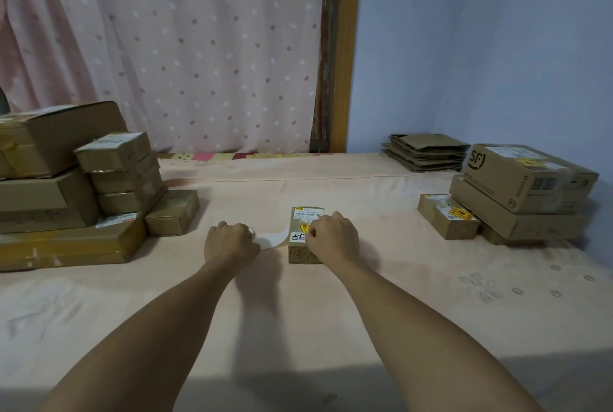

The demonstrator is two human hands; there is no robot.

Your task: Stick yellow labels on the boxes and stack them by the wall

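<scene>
A small brown cardboard box (300, 249) lies in the middle of the pink-covered surface, with a white shipping label and a yellow sticker on top. My right hand (333, 236) rests on it, fingers pinched on a yellow label (306, 227) against the lid. My left hand (229, 243) sits just left of the box, closed around a label roll that is mostly hidden. A white backing strip (272, 239) runs from that roll toward the box. By the blue wall at right stands a stack of boxes (527, 192) carrying yellow labels.
A big pile of brown boxes (76, 186) fills the left side. Flattened cartons (426, 152) lie at the back right by the wall. A small labelled box (446, 216) sits in front of the right stack. A pink dotted curtain (185, 46) hangs behind.
</scene>
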